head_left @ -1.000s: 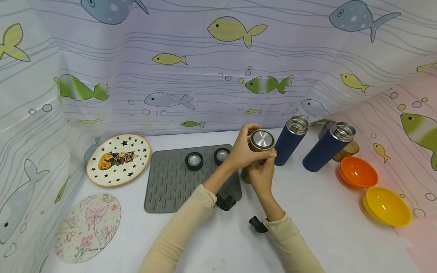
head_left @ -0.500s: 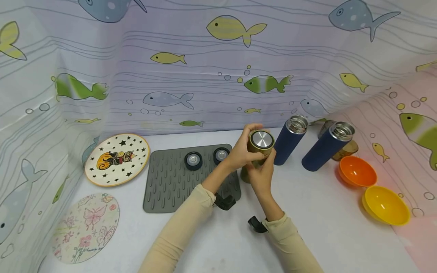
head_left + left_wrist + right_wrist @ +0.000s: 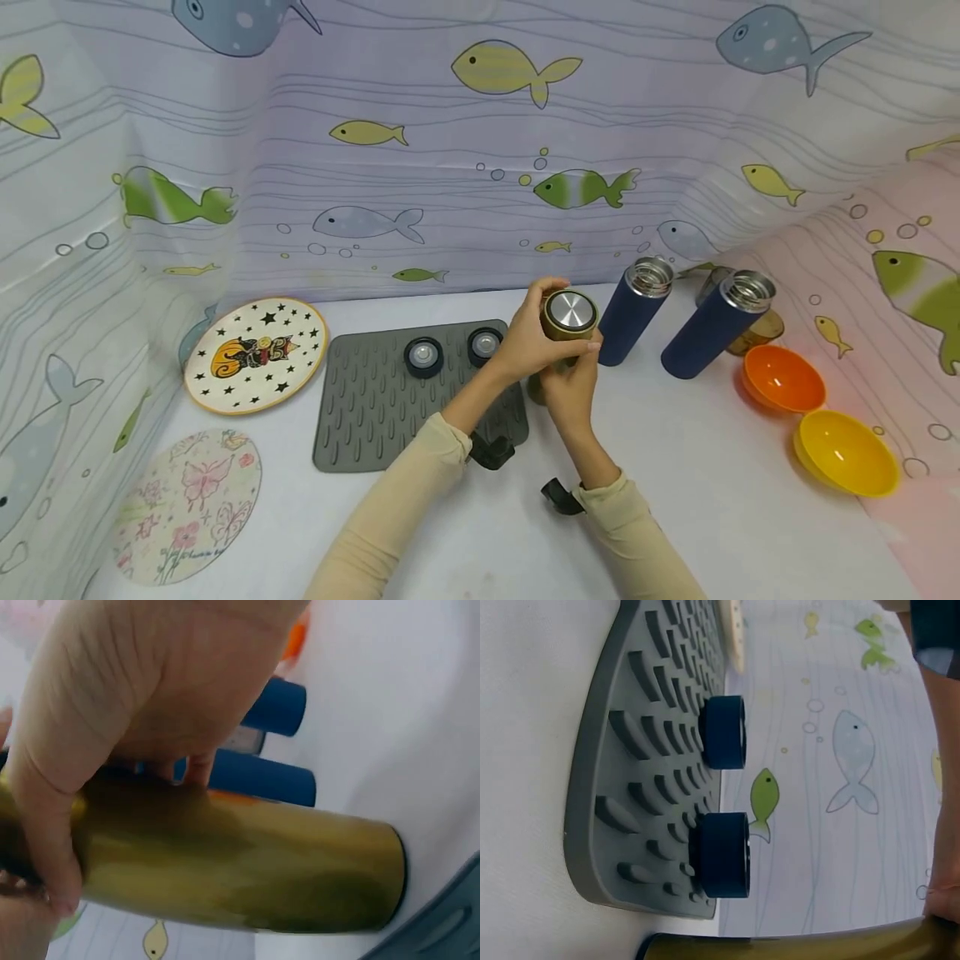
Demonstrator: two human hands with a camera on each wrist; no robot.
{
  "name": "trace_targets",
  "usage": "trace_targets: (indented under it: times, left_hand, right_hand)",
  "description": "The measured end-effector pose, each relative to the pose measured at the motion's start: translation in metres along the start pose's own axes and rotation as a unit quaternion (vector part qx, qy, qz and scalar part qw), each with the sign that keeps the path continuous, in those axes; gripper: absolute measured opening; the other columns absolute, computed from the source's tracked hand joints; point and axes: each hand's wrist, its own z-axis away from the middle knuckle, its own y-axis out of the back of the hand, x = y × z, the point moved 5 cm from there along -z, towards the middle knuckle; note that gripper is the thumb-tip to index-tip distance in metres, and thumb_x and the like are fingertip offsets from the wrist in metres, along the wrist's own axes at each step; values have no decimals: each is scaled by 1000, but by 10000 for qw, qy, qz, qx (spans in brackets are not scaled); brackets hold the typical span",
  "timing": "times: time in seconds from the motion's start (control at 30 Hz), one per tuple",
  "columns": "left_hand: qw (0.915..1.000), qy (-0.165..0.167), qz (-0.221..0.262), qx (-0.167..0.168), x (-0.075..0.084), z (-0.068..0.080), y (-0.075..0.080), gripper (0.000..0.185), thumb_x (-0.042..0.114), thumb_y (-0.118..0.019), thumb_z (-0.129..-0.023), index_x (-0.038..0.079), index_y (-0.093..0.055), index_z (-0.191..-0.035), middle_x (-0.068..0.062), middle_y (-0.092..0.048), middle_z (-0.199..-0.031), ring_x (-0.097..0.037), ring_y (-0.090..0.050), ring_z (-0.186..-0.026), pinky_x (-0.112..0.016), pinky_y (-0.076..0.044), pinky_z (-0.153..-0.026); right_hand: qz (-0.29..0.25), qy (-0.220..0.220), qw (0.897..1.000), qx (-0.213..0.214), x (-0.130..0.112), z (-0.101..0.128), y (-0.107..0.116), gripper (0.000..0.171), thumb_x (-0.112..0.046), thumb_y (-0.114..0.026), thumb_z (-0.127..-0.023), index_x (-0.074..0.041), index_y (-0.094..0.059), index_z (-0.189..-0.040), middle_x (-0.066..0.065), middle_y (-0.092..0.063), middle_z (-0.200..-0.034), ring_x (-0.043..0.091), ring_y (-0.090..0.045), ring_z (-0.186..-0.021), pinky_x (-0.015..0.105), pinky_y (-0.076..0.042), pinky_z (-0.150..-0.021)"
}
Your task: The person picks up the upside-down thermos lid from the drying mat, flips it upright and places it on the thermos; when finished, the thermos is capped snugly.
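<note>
Near the middle of the head view, on the white worktop [image 3: 712,500], an olive-gold metal flask [image 3: 558,350] stands upright, its smooth cylindrical body wrapped by the right hand [image 3: 572,385] while the left hand [image 3: 531,333] curls its grip round the round cap [image 3: 571,313] with its shiny steel disc. Just left of it lies a grey ribbed rubber mat [image 3: 375,400] carrying two dark blue round lids [image 3: 424,356]. To the right stand two open, matte navy flasks [image 3: 636,310] with steel rims, then a glossy orange bowl [image 3: 783,379] and a yellow bowl [image 3: 846,452].
</note>
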Motion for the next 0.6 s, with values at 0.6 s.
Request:
trace_targets:
  times: [0.6]
  left_hand:
    - [10000, 24, 6, -56, 0, 3, 1, 96, 6, -78, -76, 9, -21, -154, -13, -35, -153, -25, -40, -138, -36, -38, -111]
  right_hand:
    - [-67, 54, 10000, 9, 0, 2, -2, 65, 17, -62, -79, 10, -34, -138, 31, -48, -131, 38, -52, -118, 40, -41, -98]
